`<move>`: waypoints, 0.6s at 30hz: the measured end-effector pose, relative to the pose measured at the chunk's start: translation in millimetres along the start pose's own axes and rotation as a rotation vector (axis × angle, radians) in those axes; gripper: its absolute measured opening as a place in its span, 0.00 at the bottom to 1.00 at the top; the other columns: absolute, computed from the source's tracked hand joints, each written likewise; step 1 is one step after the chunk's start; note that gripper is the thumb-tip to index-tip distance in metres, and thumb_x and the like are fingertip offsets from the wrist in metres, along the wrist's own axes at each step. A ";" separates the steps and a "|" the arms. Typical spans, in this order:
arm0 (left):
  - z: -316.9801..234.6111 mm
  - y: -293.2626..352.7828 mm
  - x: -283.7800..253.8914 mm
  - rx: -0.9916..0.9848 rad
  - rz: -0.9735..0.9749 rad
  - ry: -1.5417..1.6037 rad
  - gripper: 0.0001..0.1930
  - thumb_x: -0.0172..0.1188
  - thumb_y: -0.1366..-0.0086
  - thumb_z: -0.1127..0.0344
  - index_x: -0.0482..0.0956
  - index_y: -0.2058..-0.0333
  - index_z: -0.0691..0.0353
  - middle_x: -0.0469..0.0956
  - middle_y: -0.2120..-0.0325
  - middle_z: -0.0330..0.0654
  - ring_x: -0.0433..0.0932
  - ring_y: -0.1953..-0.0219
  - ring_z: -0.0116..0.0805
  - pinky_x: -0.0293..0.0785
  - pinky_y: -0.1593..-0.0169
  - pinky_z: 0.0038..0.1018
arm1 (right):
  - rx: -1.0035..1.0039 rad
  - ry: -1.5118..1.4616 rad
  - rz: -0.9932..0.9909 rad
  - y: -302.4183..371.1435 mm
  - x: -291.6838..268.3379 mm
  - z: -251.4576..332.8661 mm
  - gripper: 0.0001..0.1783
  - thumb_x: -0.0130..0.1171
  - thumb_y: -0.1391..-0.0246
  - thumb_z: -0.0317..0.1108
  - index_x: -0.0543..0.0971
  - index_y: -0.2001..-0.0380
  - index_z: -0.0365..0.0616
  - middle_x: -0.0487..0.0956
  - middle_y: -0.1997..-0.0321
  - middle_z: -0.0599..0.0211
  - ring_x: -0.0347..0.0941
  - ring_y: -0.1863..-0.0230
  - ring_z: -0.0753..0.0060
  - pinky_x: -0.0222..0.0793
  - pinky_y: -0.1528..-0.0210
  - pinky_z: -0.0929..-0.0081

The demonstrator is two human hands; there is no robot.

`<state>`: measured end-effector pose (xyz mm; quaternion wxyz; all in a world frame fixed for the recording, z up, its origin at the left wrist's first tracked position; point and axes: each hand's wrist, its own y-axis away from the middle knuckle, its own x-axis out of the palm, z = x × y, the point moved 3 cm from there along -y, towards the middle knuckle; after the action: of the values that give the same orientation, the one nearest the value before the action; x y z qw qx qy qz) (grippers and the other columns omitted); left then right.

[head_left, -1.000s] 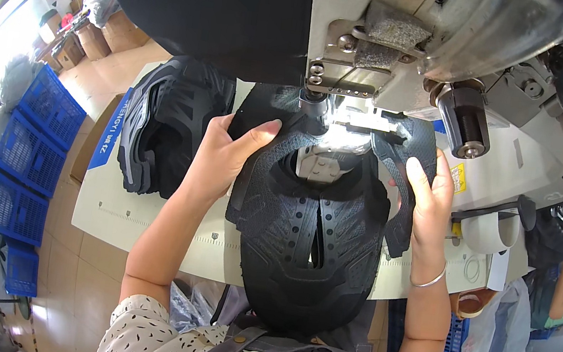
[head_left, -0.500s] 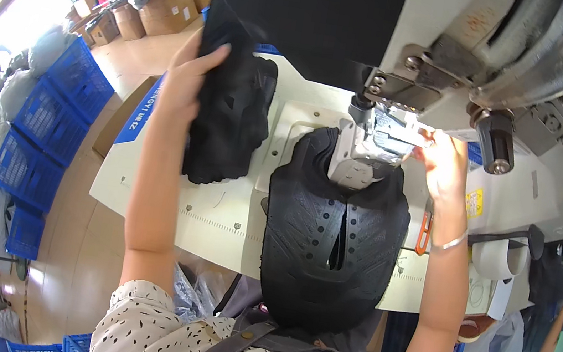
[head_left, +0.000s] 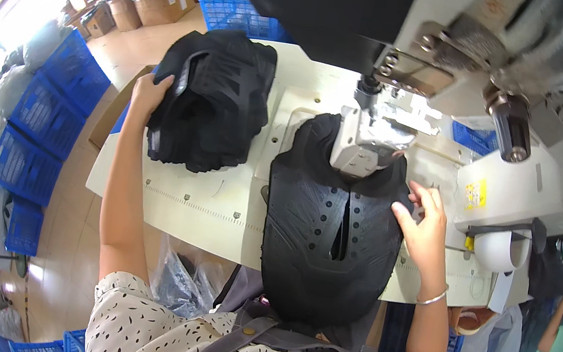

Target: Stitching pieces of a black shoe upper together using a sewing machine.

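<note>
A flat black shoe upper point(head_left: 299, 229), with two rows of eyelets and a slit down its middle, lies under the head of a sewing machine point(head_left: 361, 144) and hangs over the table's front edge. My right hand point(head_left: 426, 229) is beside its right edge, thumb and fingers apart, holding nothing. To the left, a pile of black shoe uppers point(head_left: 230, 133) rests on the table. My left hand point(head_left: 150, 94) pinches the left edge of a black shoe upper point(head_left: 188, 69) on top of that pile; its thumb lies over the edge.
The pale machine table point(head_left: 176, 210) has a ruler scale along its front. Blue crates point(head_left: 23, 168) stand on the floor at left, and cardboard boxes point(head_left: 165, 5) behind. At right are a white cup-shaped holder point(head_left: 498, 250) and another person's arm point(head_left: 554, 326).
My left hand has come lower and leftward, bringing the black upper down onto the pile. My right hand has left the machine head and moved toward me, beside the upper's right edge.
</note>
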<state>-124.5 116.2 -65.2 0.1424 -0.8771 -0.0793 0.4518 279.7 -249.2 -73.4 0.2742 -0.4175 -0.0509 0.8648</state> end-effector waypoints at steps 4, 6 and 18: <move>-75.3 66.5 -11.9 0.349 -0.532 -0.285 0.21 0.57 0.46 0.64 0.67 0.53 0.64 0.69 0.56 0.52 0.67 0.52 0.51 0.62 0.49 0.39 | 0.088 -0.137 0.015 -7.4 2.8 -19.8 0.16 0.61 0.58 0.28 0.76 0.63 0.35 0.72 0.73 0.65 0.68 0.71 0.71 0.66 0.63 0.76; -124.1 120.8 -7.7 0.541 -0.522 0.032 0.17 0.57 0.46 0.69 0.70 0.57 0.64 0.71 0.58 0.49 0.69 0.55 0.48 0.63 0.51 0.36 | 0.146 -0.193 -0.013 -10.1 1.8 -28.3 0.15 0.61 0.58 0.28 0.76 0.63 0.35 0.72 0.75 0.67 0.66 0.74 0.75 0.66 0.65 0.79; -183.6 216.5 44.9 0.729 0.371 0.070 0.38 0.64 0.54 0.47 0.66 0.51 0.71 0.69 0.57 0.52 0.67 0.52 0.50 0.62 0.48 0.36 | -0.072 -0.021 -0.077 -19.5 1.4 -19.5 0.05 0.59 0.59 0.25 0.75 0.75 0.38 0.72 0.75 0.67 0.67 0.78 0.74 0.65 0.72 0.77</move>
<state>53.4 -109.5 -68.2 0.3624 -0.7836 0.2505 0.4380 302.0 -234.7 -80.8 0.2918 -0.4159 -0.1009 0.8554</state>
